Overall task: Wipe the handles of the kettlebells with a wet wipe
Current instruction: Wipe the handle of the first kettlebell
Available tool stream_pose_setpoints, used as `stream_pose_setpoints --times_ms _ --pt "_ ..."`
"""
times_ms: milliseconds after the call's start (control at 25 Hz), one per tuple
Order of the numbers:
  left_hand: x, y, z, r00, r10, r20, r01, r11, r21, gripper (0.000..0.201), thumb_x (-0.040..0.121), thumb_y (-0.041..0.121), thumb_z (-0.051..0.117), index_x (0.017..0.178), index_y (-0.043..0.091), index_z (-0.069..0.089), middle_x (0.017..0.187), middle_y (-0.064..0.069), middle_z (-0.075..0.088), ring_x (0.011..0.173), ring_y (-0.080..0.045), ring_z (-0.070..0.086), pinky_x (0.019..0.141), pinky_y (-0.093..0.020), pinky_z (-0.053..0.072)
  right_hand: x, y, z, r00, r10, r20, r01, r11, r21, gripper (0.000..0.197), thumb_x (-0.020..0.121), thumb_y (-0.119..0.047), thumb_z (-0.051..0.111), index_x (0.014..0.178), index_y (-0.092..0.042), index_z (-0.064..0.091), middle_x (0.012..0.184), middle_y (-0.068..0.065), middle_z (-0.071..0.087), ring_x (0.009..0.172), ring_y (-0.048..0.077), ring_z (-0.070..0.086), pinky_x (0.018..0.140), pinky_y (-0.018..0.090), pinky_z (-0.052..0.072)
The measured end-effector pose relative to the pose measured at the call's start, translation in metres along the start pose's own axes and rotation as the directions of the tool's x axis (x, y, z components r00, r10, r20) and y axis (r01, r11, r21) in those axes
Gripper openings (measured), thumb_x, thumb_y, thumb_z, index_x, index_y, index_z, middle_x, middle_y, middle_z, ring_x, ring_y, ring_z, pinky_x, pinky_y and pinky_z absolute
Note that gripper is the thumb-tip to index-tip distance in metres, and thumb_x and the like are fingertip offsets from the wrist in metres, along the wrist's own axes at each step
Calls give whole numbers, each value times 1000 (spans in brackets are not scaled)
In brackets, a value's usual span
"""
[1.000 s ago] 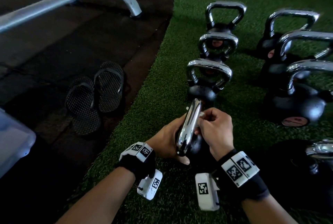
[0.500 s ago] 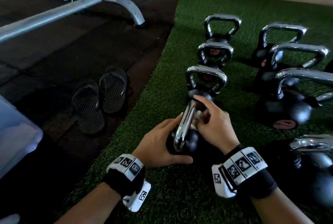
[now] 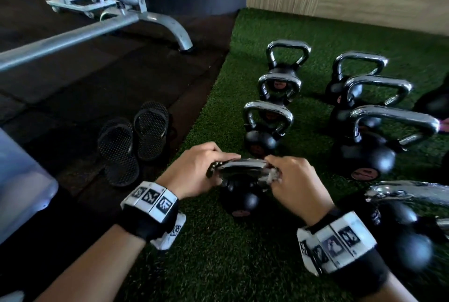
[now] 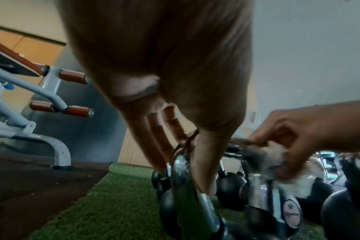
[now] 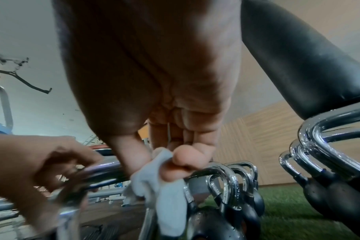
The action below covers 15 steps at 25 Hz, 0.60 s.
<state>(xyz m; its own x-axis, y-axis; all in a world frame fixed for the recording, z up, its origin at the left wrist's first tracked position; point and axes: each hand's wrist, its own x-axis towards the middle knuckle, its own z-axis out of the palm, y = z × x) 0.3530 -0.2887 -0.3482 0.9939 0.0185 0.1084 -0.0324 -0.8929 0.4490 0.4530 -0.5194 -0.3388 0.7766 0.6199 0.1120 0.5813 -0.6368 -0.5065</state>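
A small black kettlebell (image 3: pixel 239 200) stands on the green turf in front of me, its chrome handle (image 3: pixel 240 165) lying across between my hands. My left hand (image 3: pixel 194 170) grips the handle's left corner, fingers curled over the top. My right hand (image 3: pixel 291 180) pinches a crumpled white wet wipe (image 3: pixel 273 176) against the handle's right corner. In the right wrist view the wipe (image 5: pixel 154 181) hangs down over the chrome bar under the thumb. In the left wrist view the left hand's fingers (image 4: pixel 166 129) reach down around the handle (image 4: pixel 187 178).
Three more kettlebells (image 3: pixel 266 126) line up behind this one, and a row of larger ones (image 3: pixel 364 153) stands to the right, one (image 3: pixel 408 219) close by my right wrist. Black sandals (image 3: pixel 131 141) lie on the dark floor left of the turf. A bench frame (image 3: pixel 136 17) stands beyond.
The kettlebell's handle has turned from pointing away from me to lying crosswise. My left hand moved from the ball up to the handle's left corner; my right hand went to the right corner.
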Motion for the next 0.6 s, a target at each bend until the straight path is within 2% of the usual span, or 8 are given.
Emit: stream_pose_setpoints --times_ms 120,200,360,520,600 --pt "13 -5 -5 996 39 75 -36 999 -40 71 81 13 79 136 50 56 110 19 56 100 1 59 88 -18 49 -24 -5 0 998 63 7 -63 997 -36 53 75 -15 59 127 -23 65 105 2 70 98 30 69 84 40 58" --pt "15 -7 -2 995 57 82 -52 997 -54 73 81 11 80 136 51 55 112 20 57 102 1 59 91 -20 50 -27 -5 0 998 68 -3 -68 997 -38 53 75 -11 61 126 -22 66 106 1 71 100 29 69 85 40 57" --pt "18 -13 1 995 73 72 -66 993 -101 71 82 15 82 134 54 55 112 24 57 106 4 58 95 -21 49 -23 -5 -9 996 75 37 -73 995 -66 41 74 -19 59 113 -24 69 96 -3 69 94 26 68 79 34 55" --pt "26 -21 -4 991 68 113 -54 991 -124 75 80 17 84 130 63 52 113 29 56 103 12 55 85 -9 43 -17 -8 -19 993 67 99 -64 998 -26 28 66 -30 48 87 -23 64 75 -6 62 76 17 64 66 30 51" --pt "28 -19 -4 993 69 97 -55 989 -139 73 80 17 84 130 61 55 112 29 57 104 10 56 87 -14 48 -19 -8 -17 991 59 122 -57 998 -15 18 69 -27 52 84 -24 61 75 -6 58 75 17 61 66 30 51"
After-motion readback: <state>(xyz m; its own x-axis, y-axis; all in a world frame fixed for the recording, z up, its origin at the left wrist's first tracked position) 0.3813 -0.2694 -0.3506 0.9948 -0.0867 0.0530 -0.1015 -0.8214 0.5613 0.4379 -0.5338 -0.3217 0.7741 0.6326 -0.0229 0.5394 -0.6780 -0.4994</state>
